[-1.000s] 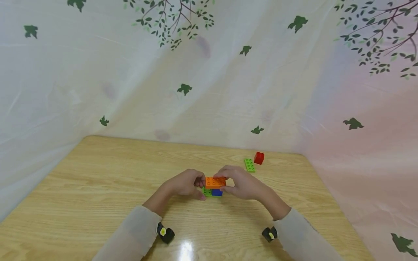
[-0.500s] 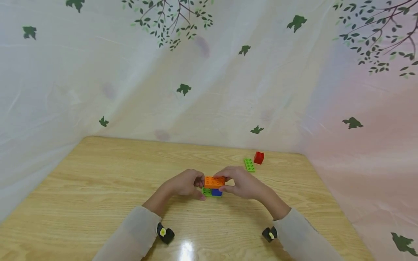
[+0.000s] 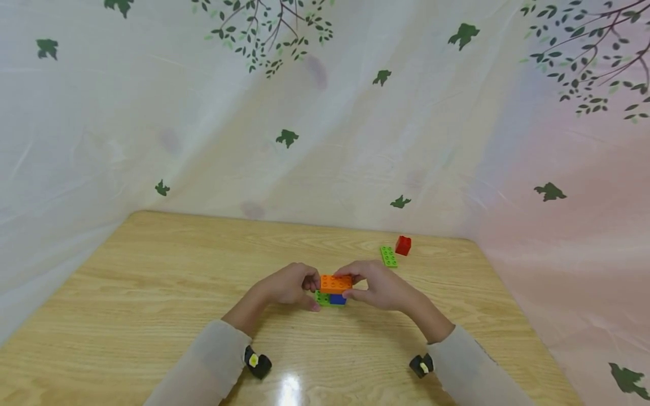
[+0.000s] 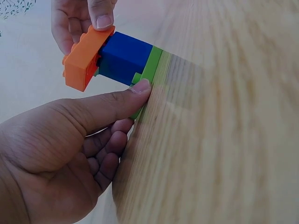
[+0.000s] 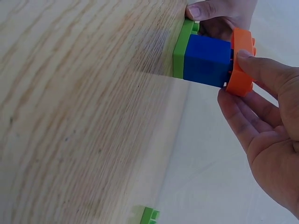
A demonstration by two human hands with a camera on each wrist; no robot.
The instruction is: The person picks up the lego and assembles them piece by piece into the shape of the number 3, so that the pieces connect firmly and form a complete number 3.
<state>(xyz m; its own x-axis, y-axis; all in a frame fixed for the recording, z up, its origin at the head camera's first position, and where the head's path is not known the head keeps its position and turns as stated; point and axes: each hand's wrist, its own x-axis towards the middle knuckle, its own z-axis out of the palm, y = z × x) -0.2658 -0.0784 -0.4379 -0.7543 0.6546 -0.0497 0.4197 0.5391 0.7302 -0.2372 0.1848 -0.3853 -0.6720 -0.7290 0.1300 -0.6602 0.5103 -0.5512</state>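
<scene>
On the table my left hand (image 3: 291,286) pinches the left end of a light green toy brick plate (image 4: 152,65), thumb near and fingers behind. A blue building brick (image 4: 125,56) stands on the plate's right part. Above it sits an orange studded brick (image 3: 336,283), which overhangs to the left. My right hand (image 3: 378,286) grips the right end of this orange brick between thumb and fingers. In the right wrist view a narrow gap with blue studs shows between orange and blue, so the two are not flush. Part of the plate is hidden by my left fingers.
Farther back on the right, a second green plate (image 3: 389,257) lies beside a red brick (image 3: 403,246). The wooden table (image 3: 178,270) ends at a hanging cloth (image 3: 335,169) with leaf prints. Black straps with yellow marks sit at both sleeve cuffs.
Very little differs: the orange brick and my right hand have shifted slightly to the right. My left hand and the green plate stay in place.
</scene>
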